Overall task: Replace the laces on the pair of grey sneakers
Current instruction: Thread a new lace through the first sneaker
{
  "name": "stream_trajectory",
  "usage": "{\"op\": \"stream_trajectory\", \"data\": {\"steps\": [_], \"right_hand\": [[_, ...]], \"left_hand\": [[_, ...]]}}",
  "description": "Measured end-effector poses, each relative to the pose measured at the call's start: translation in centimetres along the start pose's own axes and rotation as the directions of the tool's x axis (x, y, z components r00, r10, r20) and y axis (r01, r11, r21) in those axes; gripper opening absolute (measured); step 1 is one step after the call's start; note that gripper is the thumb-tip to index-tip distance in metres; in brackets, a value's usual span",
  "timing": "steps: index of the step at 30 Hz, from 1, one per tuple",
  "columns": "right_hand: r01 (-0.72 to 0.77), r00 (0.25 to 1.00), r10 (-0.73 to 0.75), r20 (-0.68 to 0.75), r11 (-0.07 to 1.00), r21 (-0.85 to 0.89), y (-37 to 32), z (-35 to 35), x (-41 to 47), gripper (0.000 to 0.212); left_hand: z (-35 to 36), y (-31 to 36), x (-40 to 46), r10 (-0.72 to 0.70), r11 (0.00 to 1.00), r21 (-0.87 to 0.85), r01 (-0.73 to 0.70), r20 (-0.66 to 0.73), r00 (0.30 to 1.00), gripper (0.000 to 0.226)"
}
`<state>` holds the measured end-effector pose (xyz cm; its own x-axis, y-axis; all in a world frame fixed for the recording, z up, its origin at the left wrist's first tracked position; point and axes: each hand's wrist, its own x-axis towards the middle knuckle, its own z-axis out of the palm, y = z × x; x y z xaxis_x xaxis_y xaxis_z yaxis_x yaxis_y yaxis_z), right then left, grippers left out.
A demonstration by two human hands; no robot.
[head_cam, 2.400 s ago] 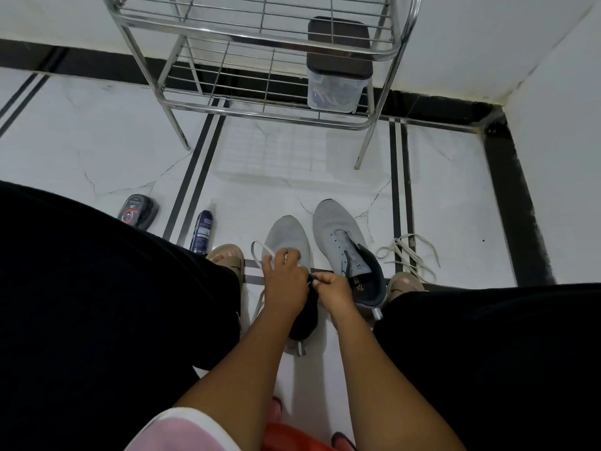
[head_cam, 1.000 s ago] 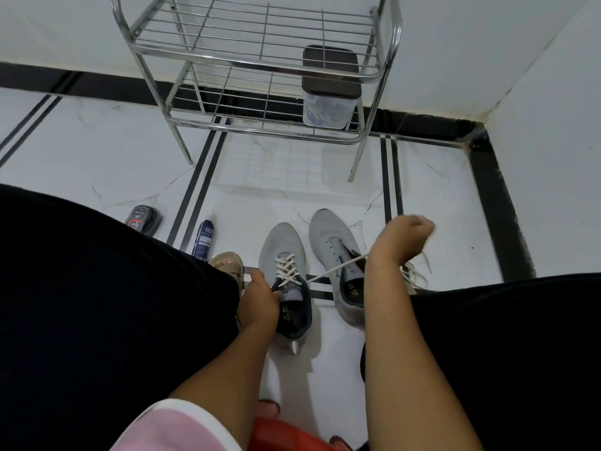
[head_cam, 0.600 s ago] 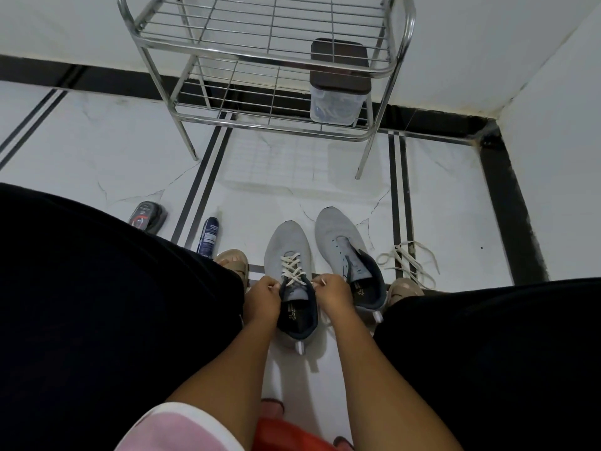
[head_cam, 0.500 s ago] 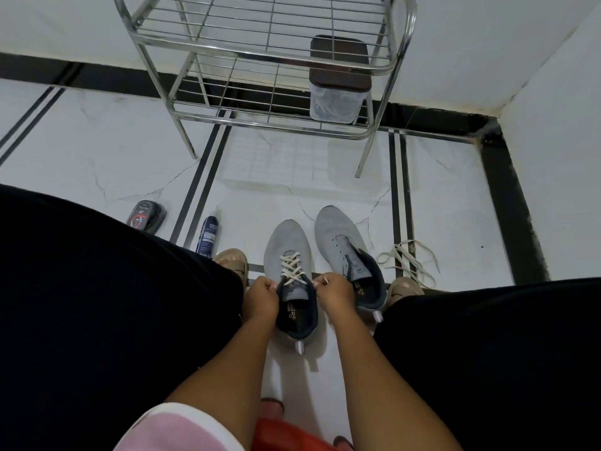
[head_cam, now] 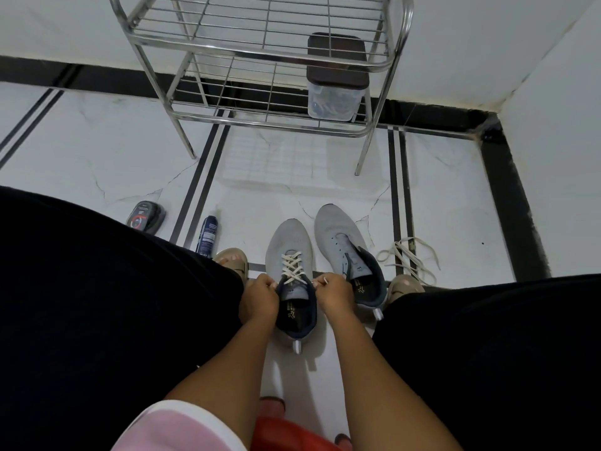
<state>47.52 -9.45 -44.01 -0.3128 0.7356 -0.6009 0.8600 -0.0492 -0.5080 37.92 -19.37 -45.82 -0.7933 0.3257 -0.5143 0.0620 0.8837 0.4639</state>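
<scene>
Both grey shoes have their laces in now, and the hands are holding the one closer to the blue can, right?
Not both. In the head view only the left sneaker, held by the left hand and right hand, is laced. The right sneaker has empty eyelets; a loose lace lies beside it on the floor.

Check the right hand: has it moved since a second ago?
Yes. The right hand has come back from out by the loose lace to the laced sneaker's collar.
</scene>
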Motion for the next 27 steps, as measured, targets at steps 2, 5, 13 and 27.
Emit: {"op": "stream_trajectory", "data": {"steps": [2, 5, 13, 27], "right_hand": [[-0.019, 1.000, 0.018, -0.015, 0.999, -0.043, 0.0, 0.0, 0.1, 0.015], [0.005, 1.000, -0.005, -0.004, 0.998, -0.063, -0.1, -0.1, -0.2, 0.014], [0.087, 0.961, -0.153, -0.230, 0.958, -0.273, 0.0, 0.3, -2.4, 0.037], [0.079, 0.988, -0.123, -0.092, 0.921, -0.380, -0.4, 0.1, -1.1, 0.030]], "left_hand": [[-0.1, 0.1, -0.1, -0.030, 1.000, -0.009, 0.030, -0.012, 0.999, 0.017], [-0.3, 0.3, -0.3, -0.023, 0.998, 0.055, 0.024, -0.017, 1.000, 0.020], [-0.9, 0.5, -2.0, 0.210, 0.942, 0.287, -0.176, -0.095, 0.973, 0.028], [-1.3, 1.2, -0.4, 0.163, 0.961, 0.232, -0.153, -0.025, 0.986, 0.022]]}}
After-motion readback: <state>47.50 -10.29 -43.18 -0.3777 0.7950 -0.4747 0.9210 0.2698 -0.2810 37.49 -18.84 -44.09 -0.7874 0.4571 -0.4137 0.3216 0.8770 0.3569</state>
